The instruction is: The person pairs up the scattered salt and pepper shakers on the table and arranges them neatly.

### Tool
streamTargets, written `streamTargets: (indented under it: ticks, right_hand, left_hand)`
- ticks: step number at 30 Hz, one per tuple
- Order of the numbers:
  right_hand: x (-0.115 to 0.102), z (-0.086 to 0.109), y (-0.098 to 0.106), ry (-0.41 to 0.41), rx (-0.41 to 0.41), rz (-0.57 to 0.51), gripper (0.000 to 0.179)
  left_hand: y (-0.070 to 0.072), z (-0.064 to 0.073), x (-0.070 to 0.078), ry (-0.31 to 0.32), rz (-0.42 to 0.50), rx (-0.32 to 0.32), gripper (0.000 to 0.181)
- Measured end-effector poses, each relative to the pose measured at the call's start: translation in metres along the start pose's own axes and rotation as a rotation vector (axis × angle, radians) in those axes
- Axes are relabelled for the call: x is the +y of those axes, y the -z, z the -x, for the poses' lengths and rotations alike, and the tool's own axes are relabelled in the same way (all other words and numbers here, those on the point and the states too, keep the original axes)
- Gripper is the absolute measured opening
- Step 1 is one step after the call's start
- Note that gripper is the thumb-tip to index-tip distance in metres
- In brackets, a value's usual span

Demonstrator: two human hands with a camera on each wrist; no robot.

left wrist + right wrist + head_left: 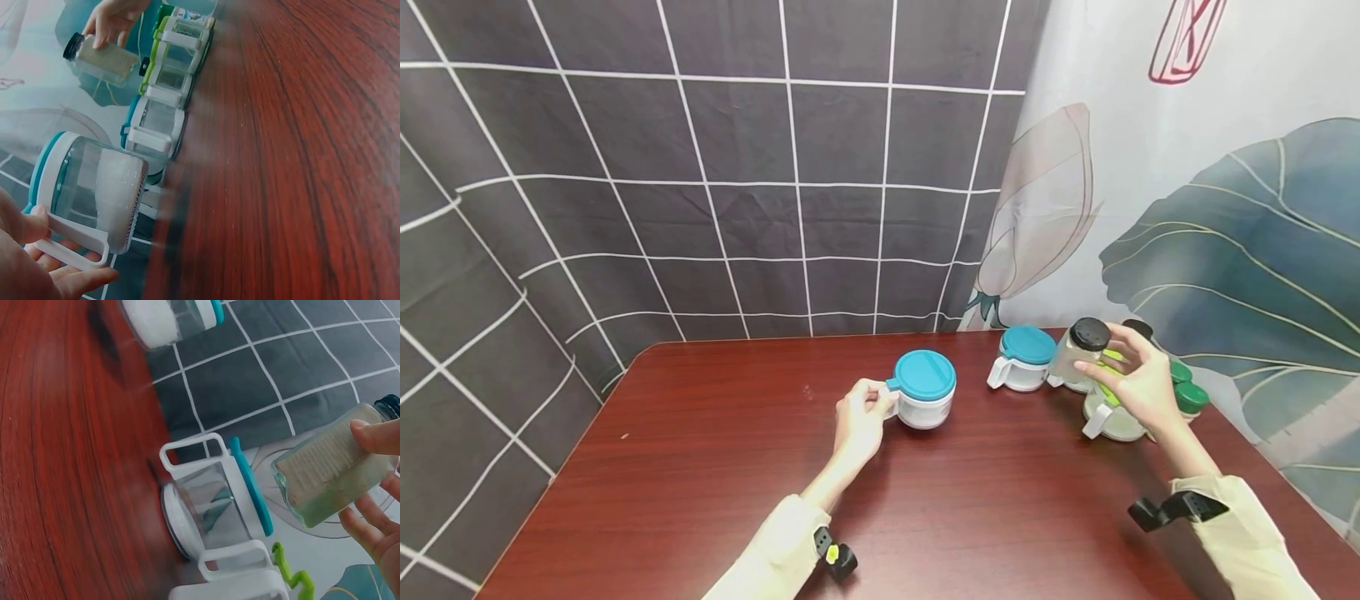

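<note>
My left hand point(859, 421) pinches the white handle point(78, 240) of a clear seasoning jar point(925, 408) with a blue lid. White granules fill part of it. In the left wrist view its base appears slightly above the tabletop. At the right, my right hand point(1138, 383) grips a glass shaker bottle point(331, 465) with a black cap point(1090, 333) and pale powder inside. The bottle is tilted and raised above the row of jars. Beside it stands a second blue-lidded jar point(1025, 358), with white contents low inside.
Green-lidded jars point(1116, 423) with white handles stand partly behind my right hand. Dark green caps point(1191, 397) and another black cap point(1138, 327) show near them. The red-brown wooden table point(715, 467) meets a grey checked cloth point(737, 217) and a printed curtain point(1075, 275) behind.
</note>
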State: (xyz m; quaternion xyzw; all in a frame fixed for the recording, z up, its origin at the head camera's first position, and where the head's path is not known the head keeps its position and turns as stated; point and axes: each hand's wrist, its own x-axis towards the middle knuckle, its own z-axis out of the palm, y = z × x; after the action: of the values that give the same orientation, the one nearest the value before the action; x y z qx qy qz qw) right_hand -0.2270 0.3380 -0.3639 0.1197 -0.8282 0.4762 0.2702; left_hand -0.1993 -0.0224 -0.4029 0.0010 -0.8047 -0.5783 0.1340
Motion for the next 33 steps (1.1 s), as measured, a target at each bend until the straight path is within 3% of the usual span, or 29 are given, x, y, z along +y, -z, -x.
streamTargets:
  ticks: [17,33]
  right_hand:
    - [0.0,0.004,-0.022,-0.015,-0.007,-0.064,0.059]
    - [-0.001,0.007,-0.044,-0.092,-0.055,-0.071,0.058]
  left_hand:
    - [0.012,-0.002,-0.008,0.014,-0.013,0.043,0.012]
    - [0.021,-0.004,-0.015,0.017,0.009,0.073,0.016]
